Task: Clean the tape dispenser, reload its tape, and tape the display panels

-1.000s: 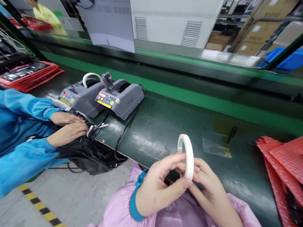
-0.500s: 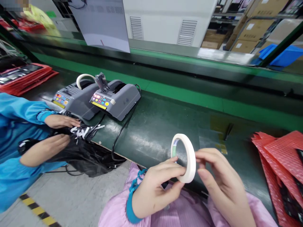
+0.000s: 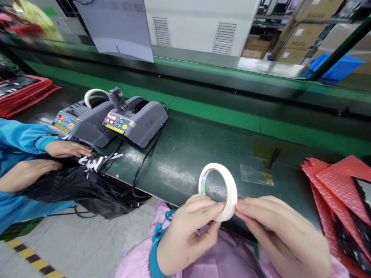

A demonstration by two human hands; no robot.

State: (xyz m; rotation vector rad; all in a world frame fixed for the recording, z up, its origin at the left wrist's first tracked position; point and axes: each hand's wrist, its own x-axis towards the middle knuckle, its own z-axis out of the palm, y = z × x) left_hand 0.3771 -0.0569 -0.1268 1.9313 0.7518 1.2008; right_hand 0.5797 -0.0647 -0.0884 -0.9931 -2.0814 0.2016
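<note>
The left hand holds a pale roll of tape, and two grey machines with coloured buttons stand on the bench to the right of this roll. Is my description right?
Not entirely: in the head view, the two grey machines with coloured buttons stand on the bench to the left of the pale roll of tape, which the left hand holds.

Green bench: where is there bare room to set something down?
The widest bare patch of bench lies between the black cable and the clear sheet, beyond the tape roll. A narrower strip separates that sheet from the red pouches. Crowded: the left stretch, with gray dispensers and a co-worker's hands.
</note>
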